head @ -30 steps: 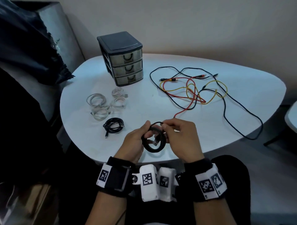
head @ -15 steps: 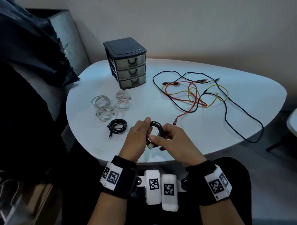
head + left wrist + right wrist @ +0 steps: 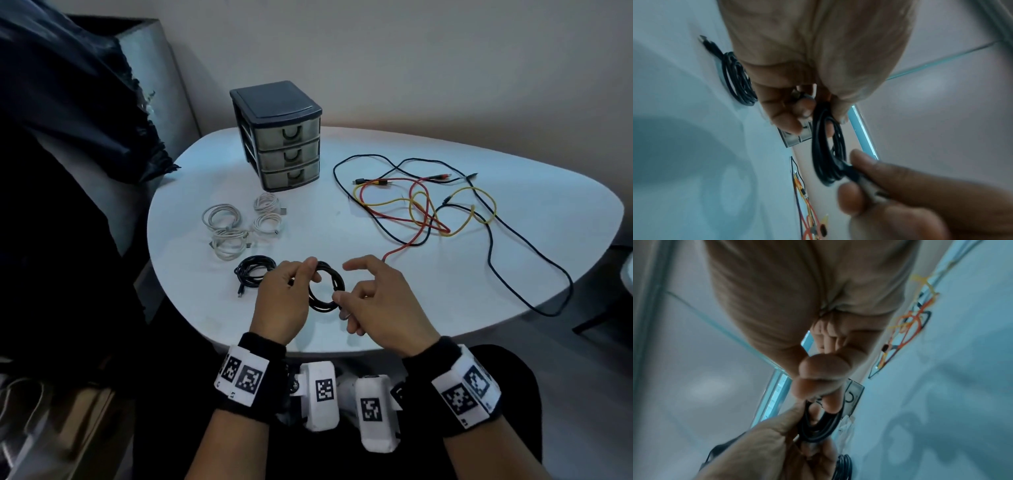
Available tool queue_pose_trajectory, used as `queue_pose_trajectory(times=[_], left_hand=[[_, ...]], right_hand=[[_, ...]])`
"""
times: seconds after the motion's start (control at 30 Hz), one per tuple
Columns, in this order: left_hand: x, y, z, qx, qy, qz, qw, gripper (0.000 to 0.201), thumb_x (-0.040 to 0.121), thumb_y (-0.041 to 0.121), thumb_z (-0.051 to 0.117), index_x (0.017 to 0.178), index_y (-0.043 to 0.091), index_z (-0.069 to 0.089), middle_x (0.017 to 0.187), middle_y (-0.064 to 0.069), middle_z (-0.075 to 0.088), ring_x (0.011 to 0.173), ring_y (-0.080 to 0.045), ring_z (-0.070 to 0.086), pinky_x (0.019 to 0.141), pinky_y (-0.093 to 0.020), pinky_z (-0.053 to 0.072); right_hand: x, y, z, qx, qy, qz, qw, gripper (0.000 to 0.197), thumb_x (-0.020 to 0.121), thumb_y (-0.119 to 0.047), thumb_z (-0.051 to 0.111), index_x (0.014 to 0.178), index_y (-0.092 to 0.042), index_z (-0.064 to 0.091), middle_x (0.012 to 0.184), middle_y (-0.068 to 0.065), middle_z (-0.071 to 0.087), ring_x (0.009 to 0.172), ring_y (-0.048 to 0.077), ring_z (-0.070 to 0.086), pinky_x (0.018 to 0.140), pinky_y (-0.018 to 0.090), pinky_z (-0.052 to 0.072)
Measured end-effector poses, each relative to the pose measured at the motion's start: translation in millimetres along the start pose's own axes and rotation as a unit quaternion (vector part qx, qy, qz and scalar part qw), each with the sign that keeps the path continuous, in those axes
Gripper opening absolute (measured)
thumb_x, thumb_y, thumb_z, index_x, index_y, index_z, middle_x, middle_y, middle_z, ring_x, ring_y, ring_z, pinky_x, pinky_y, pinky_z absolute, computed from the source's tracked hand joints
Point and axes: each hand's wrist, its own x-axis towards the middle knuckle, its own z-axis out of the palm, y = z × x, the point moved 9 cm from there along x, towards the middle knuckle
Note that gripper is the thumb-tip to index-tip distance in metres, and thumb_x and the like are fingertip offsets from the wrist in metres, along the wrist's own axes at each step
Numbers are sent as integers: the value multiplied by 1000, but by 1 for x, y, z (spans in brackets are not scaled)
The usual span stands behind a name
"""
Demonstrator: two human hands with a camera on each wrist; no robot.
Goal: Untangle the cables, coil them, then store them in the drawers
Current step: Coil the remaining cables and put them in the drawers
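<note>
Above the near edge of the white table (image 3: pixel 445 294), my left hand (image 3: pixel 286 298) grips the top of a coiled black cable (image 3: pixel 325 301) (image 3: pixel 826 146) (image 3: pixel 818 430). My right hand (image 3: pixel 370 298) pinches that cable's plug end (image 3: pixel 865 180) at the coil's right side, with its forefinger raised. Another black coil (image 3: pixel 251 272) lies on the table just left of my left hand. Several white coils (image 3: pixel 236 226) lie behind it. A tangle of red, yellow and black cables (image 3: pixel 428 212) spreads over the table's right half. The small three-drawer unit (image 3: pixel 279 133) stands at the back, all drawers closed.
A dark cloth-draped chair (image 3: pixel 68 120) stands left of the table. One long black cable loop (image 3: pixel 555 308) reaches the table's right front edge. A wall runs behind the table.
The coil turned from edge-on to an open ring between my hands. My right hand shifted to the coil's right side and lifted its forefinger. The camera view drifted, bringing the drawers closer to centre.
</note>
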Motion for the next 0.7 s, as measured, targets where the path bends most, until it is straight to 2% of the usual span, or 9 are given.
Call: queue_pose_trajectory(times=[0.07,0.13,0.2,0.27,0.37,0.47,0.6,0.7], left_hand=[[1,-4,0,-74,5,-18,997,37,100,34,53,69,18,66,57,12,51,59,-8,47,68,-29,48],[0,-7,4,-165,4,-53,985,36,101,31,52,74,12,67,61,7,57,63,-12,54,72,-29,57],[-1,-11,9,-216,-6,-83,973,35,101,30,51,78,10,70,66,-1,64,67,-14,61,77,-29,59],[-1,-16,11,-239,-7,-105,965,34,101,29,52,81,9,72,67,-1,67,66,-12,64,73,-25,58],[0,-27,9,-219,-3,-136,966,32,100,29,55,86,7,73,64,-2,63,57,-11,59,70,-28,56],[2,-39,2,-186,9,-152,971,25,97,27,61,99,4,71,77,-6,63,51,-11,57,66,-34,55],[-3,-44,-16,-177,43,-182,966,30,96,32,63,121,18,56,104,-2,66,62,-14,69,57,-29,55],[-6,-44,-27,-165,58,-189,966,31,94,33,65,121,21,56,105,-1,66,64,-14,69,55,-27,53]], right_hand=[[6,2,-2,41,8,12,999,37,86,-18,74,118,-19,55,72,13,72,53,15,64,52,24,50],[12,6,-4,99,17,37,994,36,84,-26,77,115,-16,61,79,10,74,64,17,69,57,26,54],[16,9,2,144,1,50,988,33,85,-29,76,113,-17,63,87,6,76,75,19,72,60,28,55],[20,7,6,170,8,38,985,31,85,-22,76,113,-16,62,88,8,77,73,21,72,58,26,54],[30,5,3,151,58,20,987,28,85,-10,75,108,-11,59,81,16,74,58,19,67,52,26,52],[44,6,3,122,80,32,989,24,84,-5,71,101,-7,55,82,22,72,51,18,61,50,25,51],[69,4,-1,118,108,51,986,20,82,1,65,90,-9,50,76,25,68,47,18,57,45,24,48],[90,2,12,159,92,67,981,20,84,2,66,89,-7,49,77,23,66,48,21,59,46,26,51]])
